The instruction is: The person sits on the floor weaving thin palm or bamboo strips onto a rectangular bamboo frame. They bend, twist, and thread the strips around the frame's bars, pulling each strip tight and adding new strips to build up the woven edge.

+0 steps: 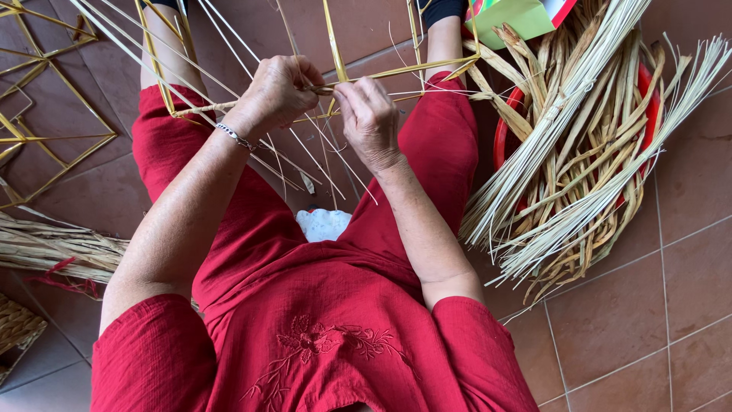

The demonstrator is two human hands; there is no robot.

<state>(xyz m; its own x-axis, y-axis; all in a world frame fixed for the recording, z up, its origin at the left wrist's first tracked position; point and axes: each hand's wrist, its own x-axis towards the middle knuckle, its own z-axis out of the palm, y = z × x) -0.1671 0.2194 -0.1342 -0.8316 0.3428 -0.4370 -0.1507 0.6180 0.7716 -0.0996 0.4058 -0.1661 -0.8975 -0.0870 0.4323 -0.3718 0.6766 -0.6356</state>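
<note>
I sit on a tiled floor in red clothes, knees apart. My left hand (276, 93) and my right hand (369, 116) meet in front of me, both pinching a horizontal yellow reed strip (412, 71) of a woven frame. Several thin pale straws (229, 46) fan out from the same spot, up to the left and down between my knees. A silver bracelet (235, 136) circles my left wrist. The fingertips hide the point where the strips cross.
A red basin (502, 130) at the right holds dried leaf strips and a bundle of pale straws (579, 114). Finished yellow strip frames (46, 122) lie at the far left, a dried-grass bundle (53, 248) below them, a woven basket edge (15, 324) at lower left. A green packet (518, 17) sits at top.
</note>
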